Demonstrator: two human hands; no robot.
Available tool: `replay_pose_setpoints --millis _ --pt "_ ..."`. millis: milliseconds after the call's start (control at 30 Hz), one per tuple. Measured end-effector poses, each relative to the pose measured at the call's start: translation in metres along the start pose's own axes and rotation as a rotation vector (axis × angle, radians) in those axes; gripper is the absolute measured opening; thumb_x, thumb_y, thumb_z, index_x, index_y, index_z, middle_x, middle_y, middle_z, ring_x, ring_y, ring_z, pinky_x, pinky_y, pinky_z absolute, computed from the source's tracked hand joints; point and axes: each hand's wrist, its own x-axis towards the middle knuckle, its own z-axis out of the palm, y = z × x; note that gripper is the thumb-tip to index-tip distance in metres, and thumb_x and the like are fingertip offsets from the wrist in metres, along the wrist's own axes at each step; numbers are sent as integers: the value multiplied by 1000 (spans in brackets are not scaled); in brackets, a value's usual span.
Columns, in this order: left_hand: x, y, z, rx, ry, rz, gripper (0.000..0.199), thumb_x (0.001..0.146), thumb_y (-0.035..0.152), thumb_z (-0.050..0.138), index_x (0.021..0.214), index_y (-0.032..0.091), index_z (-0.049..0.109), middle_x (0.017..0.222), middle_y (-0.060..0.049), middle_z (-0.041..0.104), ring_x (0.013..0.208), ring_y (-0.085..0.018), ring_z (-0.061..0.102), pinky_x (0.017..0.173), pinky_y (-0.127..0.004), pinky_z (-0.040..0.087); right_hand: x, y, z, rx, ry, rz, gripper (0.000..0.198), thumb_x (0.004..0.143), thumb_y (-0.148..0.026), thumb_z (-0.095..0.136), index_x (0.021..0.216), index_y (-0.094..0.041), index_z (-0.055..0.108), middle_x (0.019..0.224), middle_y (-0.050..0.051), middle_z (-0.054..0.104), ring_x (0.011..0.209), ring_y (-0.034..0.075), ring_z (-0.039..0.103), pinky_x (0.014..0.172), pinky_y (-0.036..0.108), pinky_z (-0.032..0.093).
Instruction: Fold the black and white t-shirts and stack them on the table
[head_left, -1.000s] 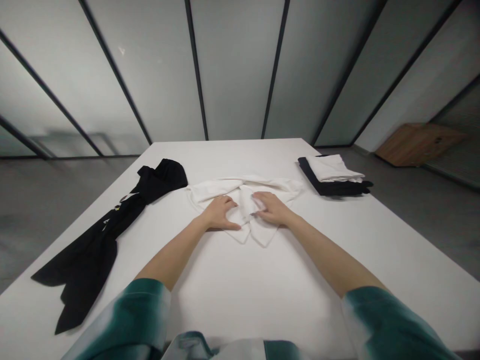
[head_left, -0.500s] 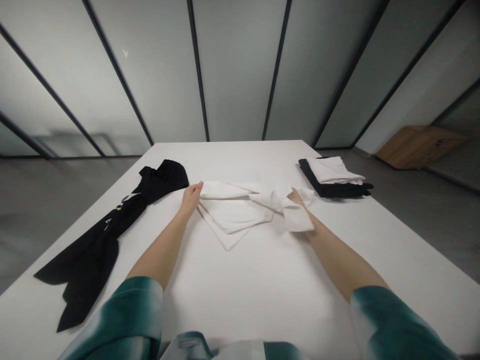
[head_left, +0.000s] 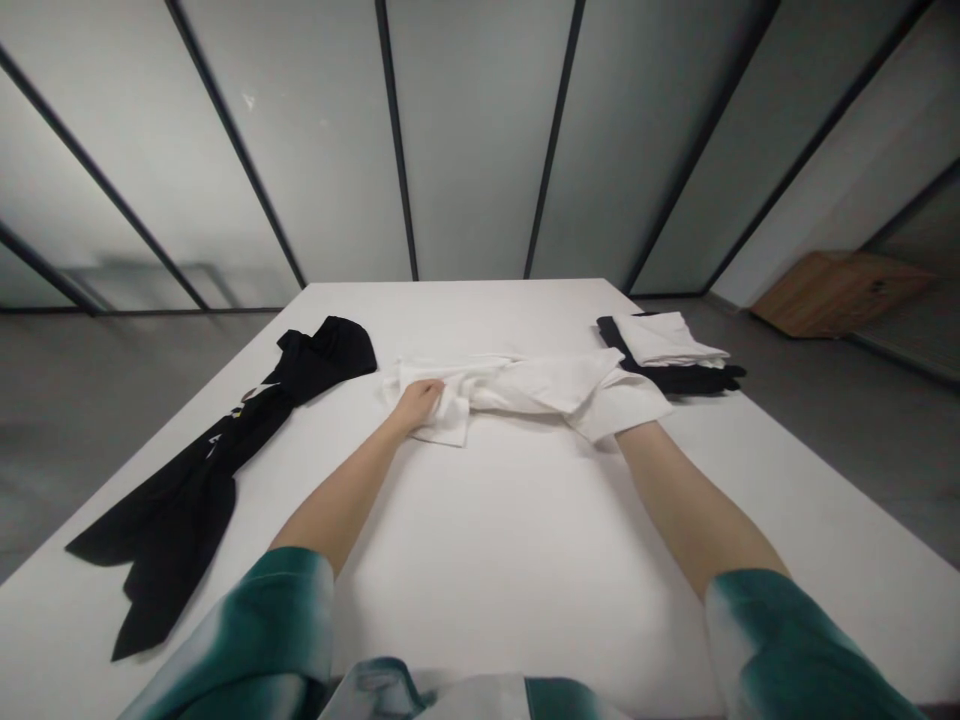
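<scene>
A white garment, seemingly a shirt, lies bunched across the middle of the table in a long strip. My left hand is closed on its left end, fingers gripping the fabric, with a flap hanging beside it. At the other end, a fold of the same cloth drapes over my right hand; only the wrist shows, so its fingers are hidden.
A long black garment with a small print lies crumpled along the left of the white table. On the right, a folded white cloth rests on folded black clothing. Frosted glass panels stand behind.
My left hand has moved right and slightly nearer, with the cloth gathered at it. The garment's pointed lower layers have been drawn up, and its right end now covers my right hand.
</scene>
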Motion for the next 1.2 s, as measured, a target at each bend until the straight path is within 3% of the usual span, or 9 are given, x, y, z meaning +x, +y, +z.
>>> replay_pose_setpoints --millis 133,233,300,400,600,800,1000,1100,1200 --pt "16 -14 -23 -476 362 -272 24 72 44 58 68 21 59 62 -1 61 68 -20 60 66 -31 47 6 7 -16 328 67 250 30 87 -54 51 84 -26 61 88 9 69 91 29 68 81 48 57" --pt "15 -18 -33 -480 484 -307 18 68 38 58 67 20 56 59 2 56 62 -17 56 58 -27 43 11 9 -27 457 185 312 26 83 -51 48 85 -26 55 93 9 70 92 26 68 82 47 57" --pt "10 -18 -37 -388 412 -258 14 64 32 58 71 20 59 57 3 54 56 -14 52 53 -24 38 15 5 -31 553 296 334 22 80 -46 51 89 -26 55 99 8 71 96 23 68 84 43 56" --pt "2 -12 -38 -325 91 -165 26 57 25 60 83 19 65 59 4 58 52 -13 51 50 -22 36 17 -6 -25 534 313 238 26 77 -44 57 96 -26 60 105 6 72 102 20 67 91 40 52" --pt "-8 10 -46 -267 -319 -123 18 62 35 66 60 18 59 60 1 54 54 -13 47 50 -25 36 -6 -18 31 -19 -81 -46 41 84 -51 60 114 -25 68 130 8 67 125 26 57 108 44 40" --pt "-7 12 -44 -198 -171 -138 34 67 47 76 70 18 59 62 4 50 60 -13 48 58 -26 38 -29 -27 64 -697 -278 -5 54 100 -46 39 139 -13 56 130 18 66 124 31 57 107 45 38" --pt "4 8 -48 -769 148 -243 28 61 41 70 73 19 56 65 2 58 66 -16 57 65 -27 46 -28 -52 51 -940 -446 119 62 95 -37 47 151 -12 40 128 18 67 119 31 62 96 37 44" --pt "0 14 -58 -881 32 -249 20 57 34 63 67 20 52 58 2 53 55 -15 53 55 -27 44 -28 -58 46 -999 -508 108 85 84 -36 61 157 -12 27 131 21 64 117 33 62 91 36 46" --pt "-9 24 -62 -766 -193 -216 20 53 29 62 64 20 48 54 5 45 45 -10 43 45 -23 36 -30 -59 45 -1002 -512 41 83 80 -40 65 154 -17 36 145 22 52 121 35 59 93 38 46"
